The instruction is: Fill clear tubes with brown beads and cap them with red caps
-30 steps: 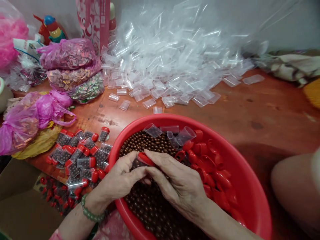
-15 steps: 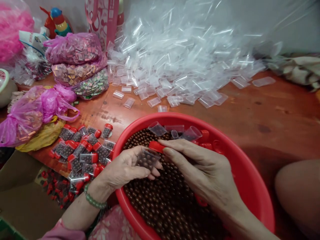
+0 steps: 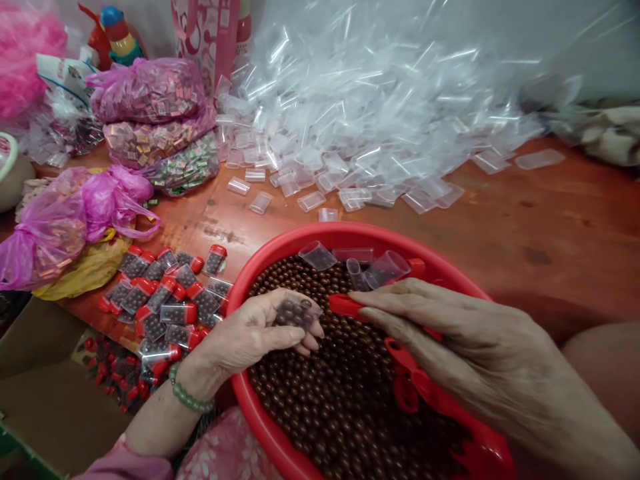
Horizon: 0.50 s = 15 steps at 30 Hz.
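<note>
My left hand [image 3: 260, 330] is closed around a small clear plastic tube [image 3: 295, 313] that has brown balls inside. Between the thumb and fingers of my right hand [image 3: 450, 340] is a red cap [image 3: 345, 305], held a short way right of the tube and apart from it. Both hands are over a large red basin [image 3: 280, 241] filled with shiny brown balls [image 3: 320, 407]. Several empty clear tubes [image 3: 318, 256] lie on the balls at its far side. More red caps [image 3: 406, 393] rest in the basin, partly hidden under my right hand.
Left of the basin lies a pile of filled, red-capped tubes [image 3: 163, 293], with a cardboard box [image 3: 45, 373] holding more below. A big heap of clear tubes [image 3: 360, 127] covers the back of the wooden table [image 3: 525, 227]. Pink bags [image 3: 150, 100] of small pieces sit at left.
My right hand has moved right with the red cap, away from the tube's end. My left hand and its tube have stayed almost in place. The view has shifted slightly.
</note>
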### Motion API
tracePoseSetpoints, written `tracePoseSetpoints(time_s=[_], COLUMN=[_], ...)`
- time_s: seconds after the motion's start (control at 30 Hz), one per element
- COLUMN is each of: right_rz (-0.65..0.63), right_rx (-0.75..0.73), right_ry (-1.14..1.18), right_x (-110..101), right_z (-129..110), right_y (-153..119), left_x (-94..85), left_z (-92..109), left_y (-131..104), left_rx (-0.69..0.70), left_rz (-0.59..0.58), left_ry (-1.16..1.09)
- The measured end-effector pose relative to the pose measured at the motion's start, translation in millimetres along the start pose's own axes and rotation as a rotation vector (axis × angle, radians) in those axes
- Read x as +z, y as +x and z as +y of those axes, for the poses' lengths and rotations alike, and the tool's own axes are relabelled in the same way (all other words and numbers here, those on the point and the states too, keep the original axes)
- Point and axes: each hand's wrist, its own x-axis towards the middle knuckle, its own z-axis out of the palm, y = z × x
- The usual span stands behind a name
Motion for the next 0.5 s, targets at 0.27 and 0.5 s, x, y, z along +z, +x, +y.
tracePoseSetpoints(time_s=[0.27, 0.5], right_rz=[-0.071, -0.060], right_rx=[0.019, -0.017], right_ry=[0.087, -0.047], right_x=[18, -4], right_z=[-6, -1], right_y=[9, 1], left_x=[1.3, 0.8], left_z=[1, 1], left_y=[0, 0], left_rx=[-0.036, -0.017], left_rz=[0.008, 0.018], left_ry=[-0.021, -0.028])
